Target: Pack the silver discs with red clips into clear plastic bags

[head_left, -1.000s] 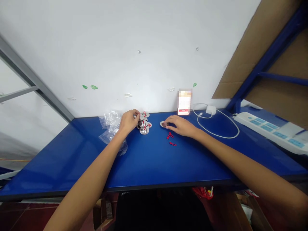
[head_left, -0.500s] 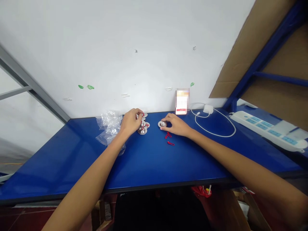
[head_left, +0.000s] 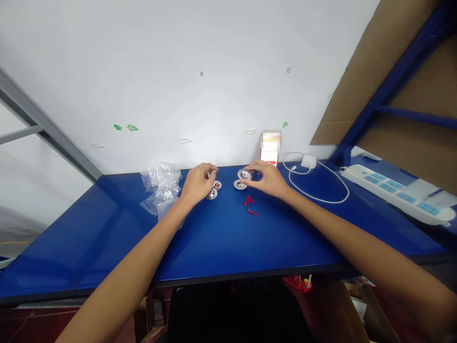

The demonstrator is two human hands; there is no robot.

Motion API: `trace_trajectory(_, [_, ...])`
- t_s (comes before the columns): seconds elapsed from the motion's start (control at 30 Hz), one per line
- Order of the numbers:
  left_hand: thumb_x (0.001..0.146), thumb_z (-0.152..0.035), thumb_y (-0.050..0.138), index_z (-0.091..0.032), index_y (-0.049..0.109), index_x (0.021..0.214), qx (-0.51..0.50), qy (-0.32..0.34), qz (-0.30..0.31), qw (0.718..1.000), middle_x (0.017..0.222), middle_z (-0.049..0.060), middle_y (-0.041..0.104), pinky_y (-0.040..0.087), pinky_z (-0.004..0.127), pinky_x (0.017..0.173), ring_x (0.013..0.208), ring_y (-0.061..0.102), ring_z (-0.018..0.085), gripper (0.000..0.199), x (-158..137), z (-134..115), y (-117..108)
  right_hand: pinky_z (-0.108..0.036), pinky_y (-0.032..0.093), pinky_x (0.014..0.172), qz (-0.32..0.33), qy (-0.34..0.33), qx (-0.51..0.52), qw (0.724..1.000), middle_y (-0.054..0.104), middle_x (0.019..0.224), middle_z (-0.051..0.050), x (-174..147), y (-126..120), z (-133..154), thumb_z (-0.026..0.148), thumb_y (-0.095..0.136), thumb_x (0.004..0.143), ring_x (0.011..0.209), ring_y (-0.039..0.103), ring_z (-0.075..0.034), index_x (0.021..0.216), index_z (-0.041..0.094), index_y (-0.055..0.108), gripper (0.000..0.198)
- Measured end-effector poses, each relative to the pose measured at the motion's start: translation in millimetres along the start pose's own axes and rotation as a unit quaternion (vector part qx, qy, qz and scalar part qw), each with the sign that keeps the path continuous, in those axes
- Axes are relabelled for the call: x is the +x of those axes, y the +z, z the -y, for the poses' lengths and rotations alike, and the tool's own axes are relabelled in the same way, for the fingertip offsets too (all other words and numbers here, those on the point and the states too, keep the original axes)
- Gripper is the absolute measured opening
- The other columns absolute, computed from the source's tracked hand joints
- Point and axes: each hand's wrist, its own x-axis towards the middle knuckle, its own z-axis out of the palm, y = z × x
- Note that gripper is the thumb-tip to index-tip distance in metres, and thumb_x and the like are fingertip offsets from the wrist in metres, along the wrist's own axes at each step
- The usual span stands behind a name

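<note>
My left hand (head_left: 199, 181) is closed with its fingertips at a pile of small silvery cymbals (head_left: 212, 193). It pinches one at the back of the pile, mostly hidden by the fingers. Red cord lies over several of these cymbals. Thumb and forefinger of my right hand (head_left: 264, 177) grip the rim of a small dished cymbal (head_left: 245, 175) with a central hole. Directly in front of it, a second cymbal (head_left: 239, 185) lies flat, partly overlapped. Red cord loops (head_left: 249, 201) rest on the table nearer to me.
Crumpled clear plastic bags (head_left: 162, 186) lie left of my left hand. Behind my right hand a lit phone (head_left: 269, 152) leans on the wall. A charger with white cable (head_left: 308, 162) and a power strip (head_left: 400, 193) occupy the right of the blue table (head_left: 214, 247).
My right hand has shifted slightly back, now gripping a cymbal behind the one it held before, which lies on the table. My left hand has stayed at the pile, its fingers slightly moved.
</note>
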Motion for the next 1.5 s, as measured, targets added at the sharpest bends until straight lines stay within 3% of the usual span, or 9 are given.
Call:
trace_trajectory(0.17, [0.1,-0.03,0.067,-0.021,0.078,0.106,-0.164,-0.018,0.087,0.982,0.094,0.005,0.08,0.058,0.034,0.075,0.076,0.071,0.019,0.016,-13.4,-31.1,17.8,-0.043,0.061,0.082,-0.016,-0.033,0.009,0.999,0.077,0.11,-0.008,-1.8,-3.9,4.3,0.045,0.088,0.091,0.091,0.073,-0.027,0.119,0.028,0.082,0.033])
trace_trajectory(0.23, [0.101,-0.04,0.071,-0.019,0.073,0.104,-0.289,-0.075,0.131,0.945,0.092,0.007,0.079,0.06,0.031,0.068,0.073,0.072,0.018,0.022,-18.0,-40.6,26.0,-0.044,0.062,0.084,-0.015,-0.067,0.015,0.998,0.077,0.114,-0.008,-3.1,-2.0,8.5,0.04,0.087,0.091,0.097,0.074,-0.028,0.125,0.029,0.08,0.037])
trace_trajectory(0.3, [0.096,-0.047,0.079,-0.017,0.069,0.105,-0.384,-0.14,0.133,0.903,0.092,0.008,0.08,0.062,0.03,0.064,0.07,0.073,0.018,0.033,-20.7,-45.6,31.8,-0.044,0.062,0.088,-0.018,-0.101,0.021,0.995,0.076,0.117,-0.007,-4.6,0.0,13.0,0.035,0.087,0.092,0.102,0.074,-0.028,0.131,0.029,0.077,0.04])
trace_trajectory(0.43, [0.087,-0.044,0.09,-0.014,0.072,0.113,-0.443,-0.206,0.12,0.865,0.085,0.008,0.08,0.064,0.029,0.067,0.071,0.077,0.018,0.043,-21.3,-45.2,33.5,-0.045,0.063,0.093,-0.001,-0.142,0.037,0.989,0.073,0.121,-0.007,-7.6,2.4,18.4,0.033,0.086,0.093,0.107,0.074,-0.028,0.139,0.032,0.072,0.048])
trace_trajectory(0.63, [0.087,-0.039,0.088,-0.013,0.078,0.093,-0.392,-0.215,0.113,0.887,0.078,0.01,0.08,0.06,0.024,0.062,0.068,0.076,0.018,0.029,-16.9,-37.4,28.7,-0.049,0.062,0.103,0.055,-0.141,0.026,0.988,0.071,0.132,-0.008,-9.0,1.2,19.2,0.03,0.079,0.098,0.12,0.072,-0.031,0.152,0.035,0.064,0.056])
trace_trajectory(0.8, [0.093,-0.033,0.08,-0.014,0.076,0.089,-0.295,-0.224,0.065,0.927,0.07,0.007,0.078,0.059,0.024,0.059,0.06,0.074,0.017,0.019,-11.6,-27.5,22.6,-0.056,0.055,0.118,0.104,-0.064,-0.029,0.992,0.063,0.147,-0.013,-9.4,3.6,5.6,0.031,0.078,0.097,0.136,0.064,-0.035,0.154,0.029,0.064,0.058])
trace_trajectory(0.97, [0.093,-0.034,0.079,-0.015,0.075,0.091,-0.27,-0.206,0.045,0.939,0.071,0.006,0.077,0.06,0.025,0.059,0.06,0.074,0.018,0.02,-10.5,-24.8,22.3,-0.059,0.057,0.11,0.138,0.013,-0.065,0.988,0.068,0.128,-0.014,-8.4,12.8,-14.1,0.049,0.086,0.091,0.124,0.065,-0.038,0.14,0.024,0.076,0.055])
trace_trajectory(1.13, [0.091,-0.032,0.081,-0.014,0.076,0.092,-0.278,-0.192,0.046,0.94,0.076,0.006,0.079,0.06,0.026,0.06,0.061,0.075,0.017,0.019,-11.6,-29.4,25.0,-0.053,0.056,0.104,0.134,0.016,-0.047,0.99,0.071,0.115,-0.011,-5.0,18.7,-21.6,0.047,0.088,0.09,0.114,0.066,-0.034,0.117,0.025,0.084,0.035])
trace_trajectory(1.5, [0.092,-0.026,0.077,-0.015,0.077,0.091,-0.264,-0.193,0.053,0.944,0.072,0.005,0.077,0.057,0.024,0.056,0.059,0.073,0.016,0.011,-9.7,-29.5,23.6,-0.045,0.057,0.088,0.081,0.054,0.032,0.995,0.071,0.103,-0.007,-3.8,21.3,-26.8,0.047,0.092,0.083,0.097,0.07,-0.029,0.109,0.026,0.085,0.034])
